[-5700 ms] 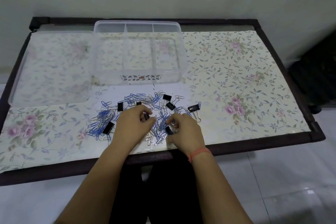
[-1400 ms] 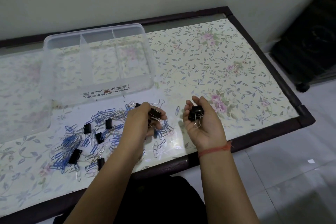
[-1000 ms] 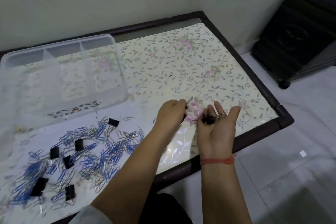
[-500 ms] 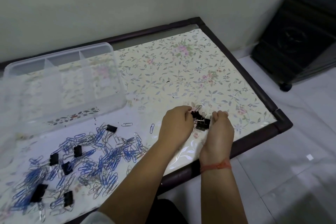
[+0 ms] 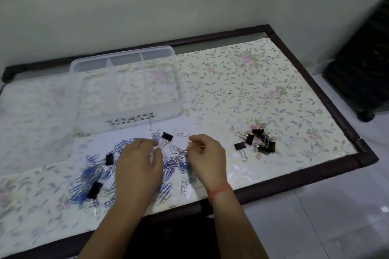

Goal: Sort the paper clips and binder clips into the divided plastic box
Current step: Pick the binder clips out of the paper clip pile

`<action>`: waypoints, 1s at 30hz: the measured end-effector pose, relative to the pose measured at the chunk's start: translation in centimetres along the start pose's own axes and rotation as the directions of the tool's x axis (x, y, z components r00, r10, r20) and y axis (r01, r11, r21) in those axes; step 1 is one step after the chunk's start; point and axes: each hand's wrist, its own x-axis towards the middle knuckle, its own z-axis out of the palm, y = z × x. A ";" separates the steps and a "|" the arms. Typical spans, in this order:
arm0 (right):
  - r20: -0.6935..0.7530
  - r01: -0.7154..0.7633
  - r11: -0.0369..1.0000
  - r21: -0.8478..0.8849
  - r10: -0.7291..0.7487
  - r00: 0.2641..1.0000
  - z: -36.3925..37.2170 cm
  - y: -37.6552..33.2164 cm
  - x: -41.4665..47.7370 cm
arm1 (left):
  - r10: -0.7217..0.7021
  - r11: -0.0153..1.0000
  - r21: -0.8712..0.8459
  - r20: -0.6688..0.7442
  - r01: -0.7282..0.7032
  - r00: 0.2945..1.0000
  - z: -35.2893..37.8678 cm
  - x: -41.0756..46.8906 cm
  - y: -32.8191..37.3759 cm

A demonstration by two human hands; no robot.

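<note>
Hands hovered over the clip pile.
Both the left hand (image 5: 139,166) and right hand (image 5: 207,159) were loosely curled, hiding paper clips (image 5: 88,176); any grip was unclear. Binder clips (image 5: 257,143) sat near the table's (image 5: 315,166) right corner.

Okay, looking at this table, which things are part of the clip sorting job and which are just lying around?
Part of the job:
divided plastic box, still empty
mixed pile of paper clips
separated heap of binder clips
stray binder clips in the pile

Just lying about:
clear lid beside the box
dark cabinet on the floor
</note>
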 end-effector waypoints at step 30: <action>0.337 -0.372 0.734 0.569 0.205 0.919 4.7 -4.7 2.2 | -0.355 0.907 -0.236 0.014 0.348 0.935 -3.1 2.3 -4.9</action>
